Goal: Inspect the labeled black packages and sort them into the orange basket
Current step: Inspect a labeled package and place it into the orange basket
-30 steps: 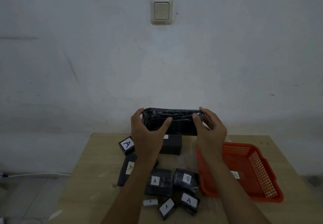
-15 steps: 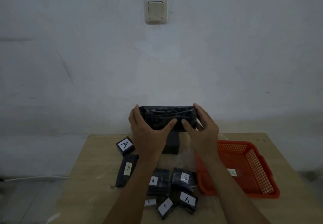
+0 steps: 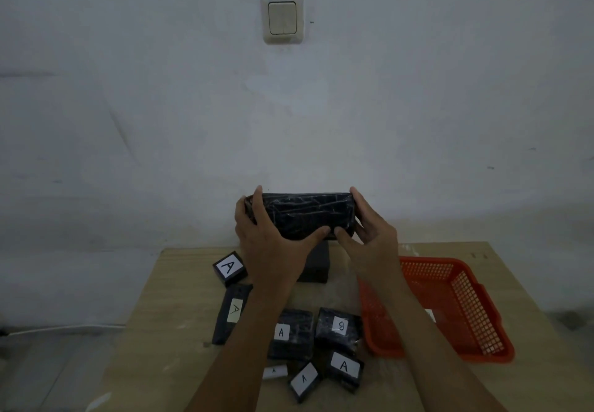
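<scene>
I hold a long black wrapped package (image 3: pixel 305 213) up above the table, lengthwise. My left hand (image 3: pixel 270 244) grips its left end and my right hand (image 3: pixel 369 234) grips its right end, with both thumbs under its lower edge. No label shows on the side facing me. The orange basket (image 3: pixel 459 308) stands on the table at the right, with a white label visible inside. Several black packages lie on the table, some marked A (image 3: pixel 229 267) and one marked B (image 3: pixel 340 326).
The wooden table (image 3: pixel 173 315) stands against a grey wall with a light switch (image 3: pixel 282 17). A plain black box (image 3: pixel 316 265) sits behind my hands. A long package with an A label (image 3: pixel 232 312) lies at the left. A cable runs along the floor at the left.
Both hands have shifted along the package, the thumbs moving closer together under it. The package has been turned slightly and sits a little lower in view.
</scene>
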